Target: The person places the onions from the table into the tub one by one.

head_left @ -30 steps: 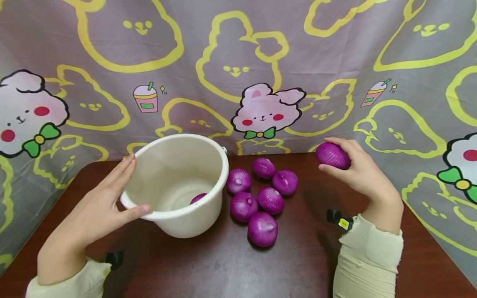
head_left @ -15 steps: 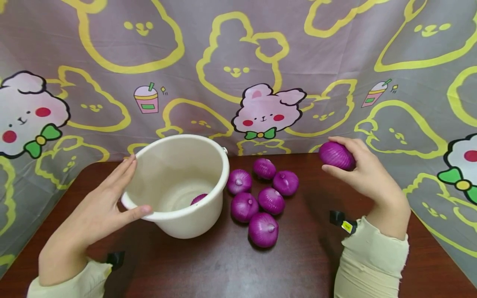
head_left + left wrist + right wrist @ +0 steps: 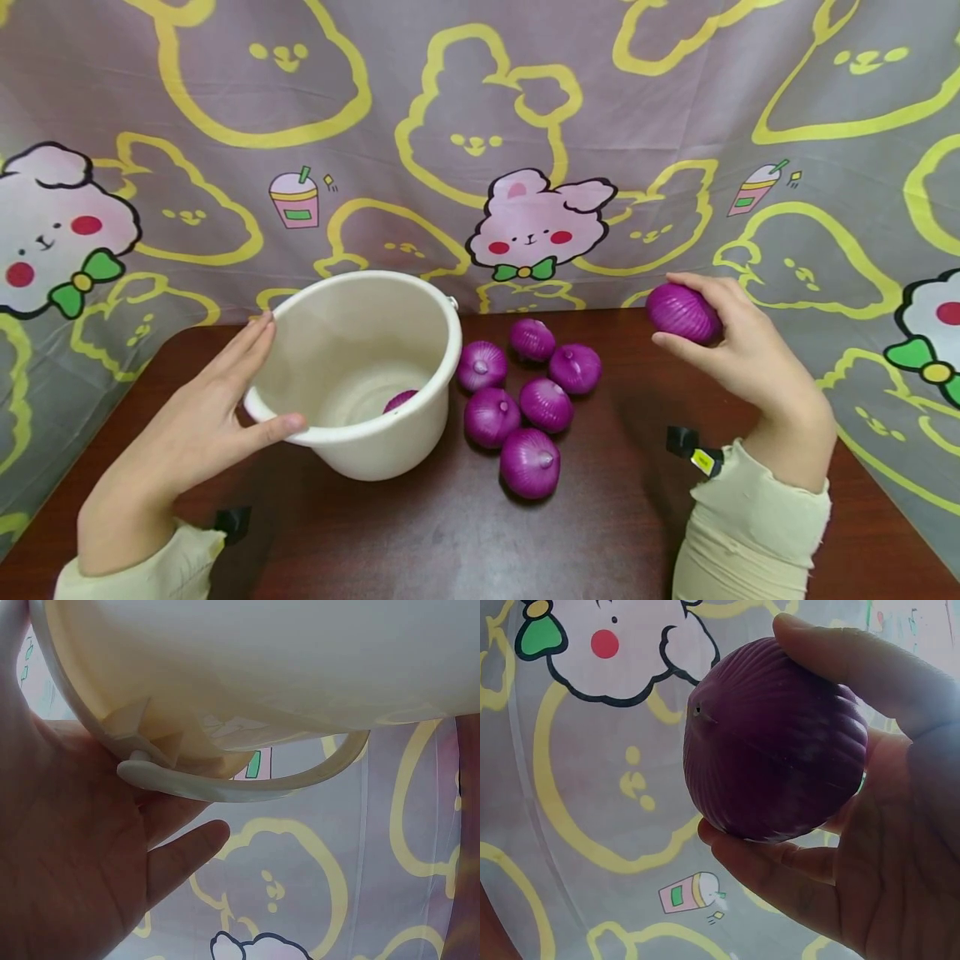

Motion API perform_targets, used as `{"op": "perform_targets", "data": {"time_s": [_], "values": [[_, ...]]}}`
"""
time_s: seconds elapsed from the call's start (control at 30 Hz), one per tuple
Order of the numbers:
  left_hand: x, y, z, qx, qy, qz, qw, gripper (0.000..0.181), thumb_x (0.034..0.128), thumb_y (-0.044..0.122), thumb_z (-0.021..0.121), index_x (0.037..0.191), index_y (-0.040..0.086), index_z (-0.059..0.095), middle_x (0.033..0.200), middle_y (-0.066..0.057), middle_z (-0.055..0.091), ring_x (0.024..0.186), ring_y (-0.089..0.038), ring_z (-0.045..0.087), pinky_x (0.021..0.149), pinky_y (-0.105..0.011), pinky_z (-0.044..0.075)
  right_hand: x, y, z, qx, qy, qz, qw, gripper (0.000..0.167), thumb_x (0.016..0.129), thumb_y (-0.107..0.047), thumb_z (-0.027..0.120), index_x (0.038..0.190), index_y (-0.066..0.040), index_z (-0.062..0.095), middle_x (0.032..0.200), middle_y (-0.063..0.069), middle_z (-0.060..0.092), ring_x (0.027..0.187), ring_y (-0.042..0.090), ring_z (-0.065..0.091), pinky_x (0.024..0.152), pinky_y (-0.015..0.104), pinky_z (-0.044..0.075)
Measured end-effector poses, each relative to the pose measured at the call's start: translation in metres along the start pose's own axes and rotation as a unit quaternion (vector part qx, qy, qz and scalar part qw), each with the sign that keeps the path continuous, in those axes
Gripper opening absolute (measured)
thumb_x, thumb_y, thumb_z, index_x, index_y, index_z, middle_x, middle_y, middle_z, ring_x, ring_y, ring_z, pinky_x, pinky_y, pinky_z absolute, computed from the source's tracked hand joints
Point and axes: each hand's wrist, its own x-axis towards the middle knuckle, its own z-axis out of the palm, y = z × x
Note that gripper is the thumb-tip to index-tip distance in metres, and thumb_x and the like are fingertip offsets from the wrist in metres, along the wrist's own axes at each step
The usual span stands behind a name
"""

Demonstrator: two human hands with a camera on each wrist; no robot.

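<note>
Bucket (image 3: 390, 457) holds one visible onion (image 3: 400, 401). To its right: six loose onions (image 3: 492, 417); right hand (image 3: 742, 350) grasps another onion (image 3: 682, 313). Left hand (image 3: 198, 417), uncurled, touches rim (image 3: 352, 432).

Glossy purple with paler lines on the onion (image 3: 682, 314) in the right hand (image 3: 746, 354); purple too on the onion cluster (image 3: 491, 417) to its left. Off-white on the bucket (image 3: 390, 454) at the left hand (image 3: 187, 408). Dark reddish brown on the tabletop (image 3: 420, 542) below both. Yellow animal outlines over grey on the cloth (image 3: 660, 108) beyond them.
</note>
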Motion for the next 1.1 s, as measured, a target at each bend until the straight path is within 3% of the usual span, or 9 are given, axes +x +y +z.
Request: {"op": "perform_targets", "data": {"time_s": [0.2,0.43,0.67,0.9,1.1], "values": [[0.0,0.0,0.0,0.001,-0.001,-0.001,1.0,0.106,0.0817,0.051,0.074,0.16,0.01,0.015,0.169,-0.004,0.007,0.155,-0.032,0.014,0.098,-0.072,0.038,-0.001,-0.005,0.001,-0.003,0.008,-0.011,0.9999,0.069,0.081,-0.018,0.082,0.143,-0.015,0.051,0.125,0.016,0.053,0.105,0.011,0.046,0.077,0.008,0.038],[0.0,0.001,0.001,0.003,0.0,-0.001,1.0,0.106,0.0817,0.052,0.075,0.159,0.009,0.016,0.169,-0.004,0.007,0.155,-0.032,0.014,0.098,-0.073,0.037,-0.003,-0.011,0.002,0.001,0.005,-0.015,0.9999,0.07,0.081,-0.017,0.083,0.143,-0.015,0.051,0.122,0.015,0.053,0.103,0.021,0.05,0.075,0.004,0.037],[0.0,0.001,0.0,0.005,0.001,0.0,1.0,0.106,0.0818,0.052,0.074,0.159,0.009,0.016,0.169,-0.004,0.007,0.155,-0.033,0.014,0.098,-0.073,0.038,-0.004,-0.018,0.003,0.001,0.012,-0.033,0.9994,0.07,0.079,-0.015,0.083,0.142,-0.015,0.053,0.121,0.013,0.053,0.1,0.009,0.048,0.076,0.002,0.038],[-0.001,0.001,0.0,-0.005,0.004,0.005,1.0,0.106,0.0815,0.05,0.075,0.16,0.01,0.016,0.169,-0.002,0.007,0.156,-0.027,0.01,0.099,-0.073,0.036,-0.003,-0.026,0.004,0.013,0.003,-0.045,0.9989,0.069,0.079,-0.013,0.083,0.141,-0.013,0.052,0.124,0.015,0.051,0.104,0.027,0.053,0.077,-0.001,0.037],[0.0,0.001,0.0,-0.002,-0.001,-0.002,1.0,0.106,0.0817,0.051,0.075,0.159,0.009,0.016,0.169,-0.004,0.008,0.155,-0.031,0.013,0.098,-0.073,0.037,-0.004,-0.028,0.004,0.006,0.004,-0.056,0.9984,0.07,0.079,-0.013,0.084,0.141,-0.013,0.052,0.123,0.014,0.052,0.104,0.026,0.053,0.077,-0.001,0.037]]}}
